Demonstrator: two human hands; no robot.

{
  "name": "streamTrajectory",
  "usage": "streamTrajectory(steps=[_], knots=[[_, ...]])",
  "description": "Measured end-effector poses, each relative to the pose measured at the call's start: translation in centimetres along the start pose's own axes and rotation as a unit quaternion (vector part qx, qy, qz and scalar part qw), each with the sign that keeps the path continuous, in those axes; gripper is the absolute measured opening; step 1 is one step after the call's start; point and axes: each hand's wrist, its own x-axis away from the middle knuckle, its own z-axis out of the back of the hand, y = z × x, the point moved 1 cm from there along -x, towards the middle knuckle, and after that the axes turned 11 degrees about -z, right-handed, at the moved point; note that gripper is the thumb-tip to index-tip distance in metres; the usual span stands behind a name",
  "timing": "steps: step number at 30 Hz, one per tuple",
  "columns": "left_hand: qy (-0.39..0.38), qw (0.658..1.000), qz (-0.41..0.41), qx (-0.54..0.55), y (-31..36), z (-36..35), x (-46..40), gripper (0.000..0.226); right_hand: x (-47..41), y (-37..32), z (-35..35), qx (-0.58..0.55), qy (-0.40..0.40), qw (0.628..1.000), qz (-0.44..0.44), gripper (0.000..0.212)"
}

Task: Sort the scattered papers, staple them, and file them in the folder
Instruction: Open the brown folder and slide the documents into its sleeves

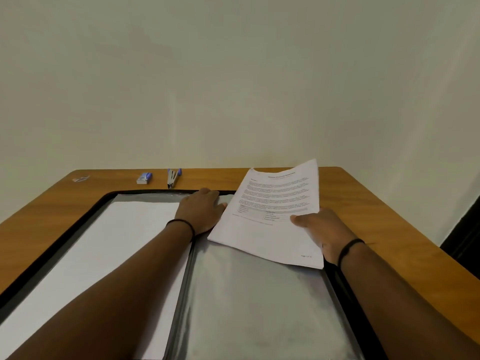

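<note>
Folder: a black-edged display folder (78,224) lies open flat on the wooden desk (389,203), filling most of the near side, its clear plastic sleeves facing up.
Left page of the folder: a white sheet (104,245) sits inside the sleeve, blank side up.
Right page of the folder: the sleeve (254,307) looks grey and shiny, with nothing printed showing through.
Left hand: the left hand (201,211) lies palm down near the folder's spine at the far end, fingers fairly straight, pressing on the plastic.
Right hand: the right hand (322,229) pinches the stapled papers (272,211) at their right edge, thumb on top and fingers underneath.
Papers: a printed set, text side up, tilted, raised over the far part of the right sleeve, its left corner close to the left hand.
Stapler: a small blue-and-silver stapler (173,178) rests beyond the folder by the desk's far edge.
Staple box: a little blue-and-white box (144,177) lies just left of the stapler.
Far left corner: something small and pale (81,178), too blurred to name.
Wrists: a dark band on each.
</note>
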Motion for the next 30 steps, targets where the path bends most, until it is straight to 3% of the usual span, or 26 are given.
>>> streamTrajectory(steps=[18, 22, 27, 30], knots=[[0.013, 1.0, -0.02, -0.009, -1.7, 1.5, 10.8, 0.044, 6.7, -0.8, -1.1, 0.073, -0.073, 0.992, -0.073, 0.018], [0.013, 1.0, 0.002, -0.008, -1.0, 2.1, 10.9, 0.042, 6.1, -1.1, -1.6, 0.023, -0.063, 0.997, -0.045, 0.027], [0.089, 0.995, 0.054, -0.003, -0.7, 2.2, 9.4, 0.03, 3.6, -2.1, -1.3, -0.066, -0.058, 0.996, -0.007, 0.03], [0.1, 0.994, 0.042, 0.015, -0.5, 2.1, 8.2, 0.024, 1.6, -2.8, -1.3, -0.112, -0.062, 0.992, -0.003, 0.034]])
